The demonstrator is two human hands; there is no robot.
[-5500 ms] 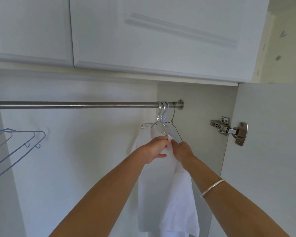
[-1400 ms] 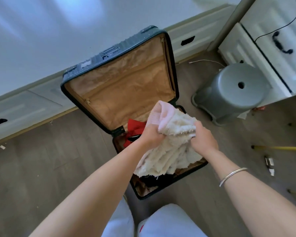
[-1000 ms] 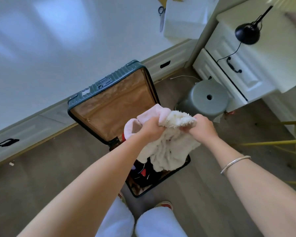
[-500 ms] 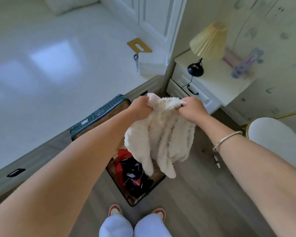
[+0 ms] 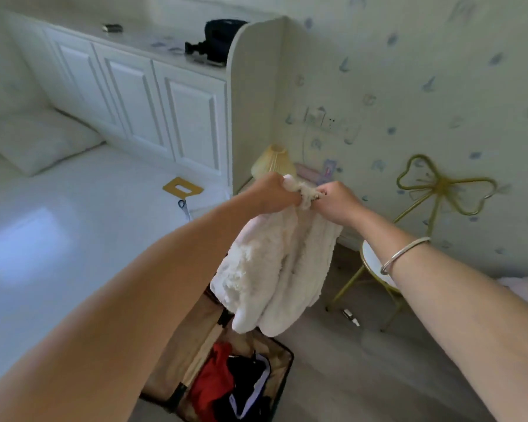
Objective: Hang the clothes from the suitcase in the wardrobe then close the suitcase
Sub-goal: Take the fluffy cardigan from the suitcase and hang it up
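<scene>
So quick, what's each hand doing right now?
Left hand: grips the top edge of the fluffy white garment.
Right hand: pinches the same top edge, holding it up.

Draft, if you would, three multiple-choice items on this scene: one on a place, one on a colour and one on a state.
1. Where is the fluffy white garment?
A. Spread on the bed.
B. Held up above the open suitcase.
C. Draped over the chair.

2. What colour is the leftmost garment in the suitcase?
A. Green.
B. Yellow.
C. Red.

3. How are the hands?
A. Both grip the white garment.
B. Only the right grips it.
C. Both are open.

Answers:
1 B, it dangles in the air over the suitcase.
2 C, the red garment lies beside dark clothes.
3 A, the left hand and the right hand clutch its top edge.
</scene>
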